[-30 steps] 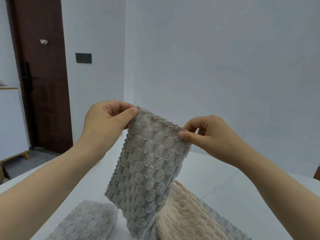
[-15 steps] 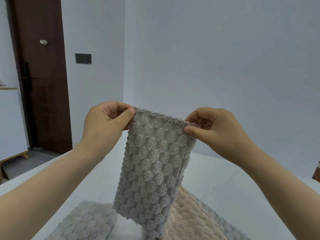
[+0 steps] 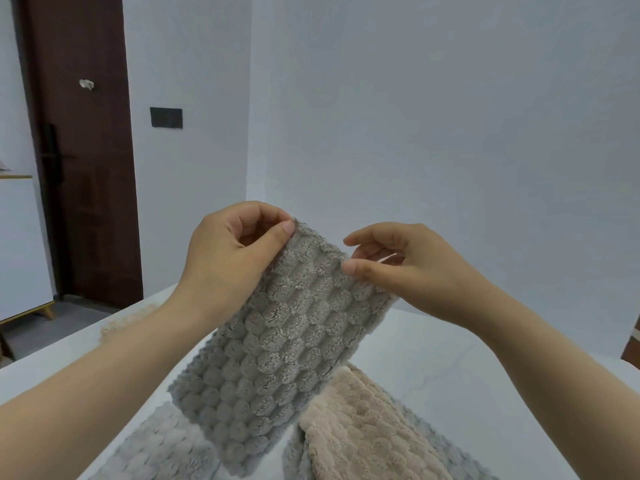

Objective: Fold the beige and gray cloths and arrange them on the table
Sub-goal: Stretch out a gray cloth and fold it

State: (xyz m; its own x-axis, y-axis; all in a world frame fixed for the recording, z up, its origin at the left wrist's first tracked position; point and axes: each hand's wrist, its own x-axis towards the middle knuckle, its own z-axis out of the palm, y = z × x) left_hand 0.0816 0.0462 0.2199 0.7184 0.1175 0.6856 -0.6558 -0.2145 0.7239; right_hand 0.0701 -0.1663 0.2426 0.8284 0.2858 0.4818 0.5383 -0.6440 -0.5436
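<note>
I hold a gray bubble-textured cloth (image 3: 277,358) up above the white table (image 3: 450,368). My left hand (image 3: 232,258) pinches its upper left corner between thumb and fingers. My right hand (image 3: 408,268) pinches the upper right corner with the thumb in front. The cloth hangs tilted, its lower end off to the left and clear of the table. Under it lies a beige cloth (image 3: 367,427) on top of another gray cloth (image 3: 460,455). A folded gray cloth (image 3: 162,448) lies at the lower left.
Part of a beige cloth (image 3: 121,323) shows behind my left forearm near the table's left edge. A dark wooden door (image 3: 83,150) and a white cabinet (image 3: 20,244) stand at the left. Plain walls rise behind the table.
The gray cloth has swung from hanging straight down to a tilt, its bottom moving left. My right hand dropped lower and came closer to my left hand.
</note>
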